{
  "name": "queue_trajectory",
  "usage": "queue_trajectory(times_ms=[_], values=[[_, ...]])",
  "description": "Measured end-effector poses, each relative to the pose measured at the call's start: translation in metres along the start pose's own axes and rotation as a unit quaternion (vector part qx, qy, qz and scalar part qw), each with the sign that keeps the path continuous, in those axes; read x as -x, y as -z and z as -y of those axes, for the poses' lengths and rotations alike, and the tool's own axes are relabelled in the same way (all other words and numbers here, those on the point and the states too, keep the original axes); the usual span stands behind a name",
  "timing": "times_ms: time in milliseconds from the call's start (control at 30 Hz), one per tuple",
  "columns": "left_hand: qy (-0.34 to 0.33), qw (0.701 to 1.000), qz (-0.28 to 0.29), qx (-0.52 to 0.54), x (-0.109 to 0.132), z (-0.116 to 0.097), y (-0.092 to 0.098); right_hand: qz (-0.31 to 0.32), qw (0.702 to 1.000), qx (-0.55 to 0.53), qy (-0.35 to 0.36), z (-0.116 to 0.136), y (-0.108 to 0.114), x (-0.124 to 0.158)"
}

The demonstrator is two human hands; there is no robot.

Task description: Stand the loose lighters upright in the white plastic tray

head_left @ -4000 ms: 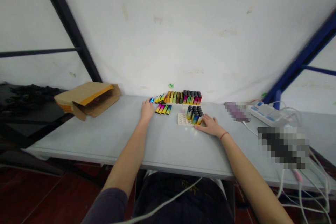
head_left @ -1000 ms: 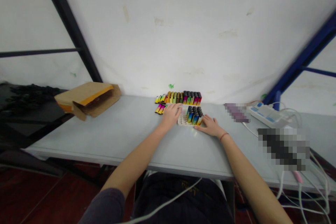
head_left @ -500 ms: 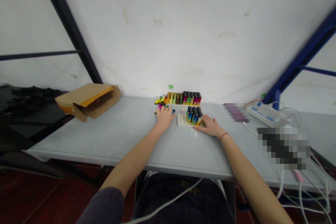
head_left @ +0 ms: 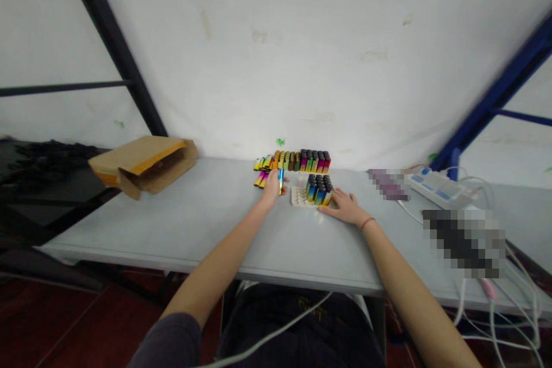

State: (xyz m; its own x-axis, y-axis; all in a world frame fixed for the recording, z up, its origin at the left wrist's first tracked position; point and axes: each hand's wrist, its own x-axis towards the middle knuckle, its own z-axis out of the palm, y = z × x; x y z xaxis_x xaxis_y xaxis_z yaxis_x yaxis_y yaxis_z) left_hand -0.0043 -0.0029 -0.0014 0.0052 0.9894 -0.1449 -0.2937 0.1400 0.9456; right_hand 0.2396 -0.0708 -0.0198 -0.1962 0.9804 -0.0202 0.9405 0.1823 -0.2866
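My left hand (head_left: 271,188) is closed around a blue and yellow lighter (head_left: 280,179), held upright just left of a white holed tray (head_left: 298,198). Several black-topped, blue-yellow lighters (head_left: 318,190) stand in the right part of the tray; the holes on its left side show. Against the tray's right end rests my right hand (head_left: 345,207), its fingers stretched and thumb spread along the near corner. Pink and yellow lighters (head_left: 261,179) lie beside my left hand, partly behind it.
Along the wall stand a block of black-topped lighters (head_left: 315,161) and a row of orange to dark ones (head_left: 287,161). An open cardboard box (head_left: 144,164) lies at left. A purple blurred item (head_left: 388,184), a power strip (head_left: 440,187) and white cables (head_left: 494,328) are at right.
My left hand has lifted off the lighters on the table and turned, now with a blue and yellow lighter upright in it. My right hand has stayed by the tray.
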Motion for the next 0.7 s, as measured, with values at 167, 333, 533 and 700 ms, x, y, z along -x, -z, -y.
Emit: queue_trajectory(times_ms=[167, 333, 533, 700], values=[[0.027, 0.997, 0.059, 0.045, 0.008, -0.004, -0.001, 0.001, 1.0, 0.003, -0.003, -0.001, -0.001, 0.0], [0.034, 0.995, 0.044, 0.083, 0.012, -0.002, -0.006, 0.002, 1.0, 0.005, -0.004, -0.002, -0.002, -0.001], [0.067, 0.993, 0.04, 0.088, 0.014, 0.001, -0.006, -0.001, 1.0, 0.006, -0.005, -0.001, -0.001, -0.001], [0.075, 0.995, 0.026, 0.054, 0.015, 0.003, -0.004, 0.006, 1.0, 0.0, -0.005, -0.003, -0.002, -0.001]])
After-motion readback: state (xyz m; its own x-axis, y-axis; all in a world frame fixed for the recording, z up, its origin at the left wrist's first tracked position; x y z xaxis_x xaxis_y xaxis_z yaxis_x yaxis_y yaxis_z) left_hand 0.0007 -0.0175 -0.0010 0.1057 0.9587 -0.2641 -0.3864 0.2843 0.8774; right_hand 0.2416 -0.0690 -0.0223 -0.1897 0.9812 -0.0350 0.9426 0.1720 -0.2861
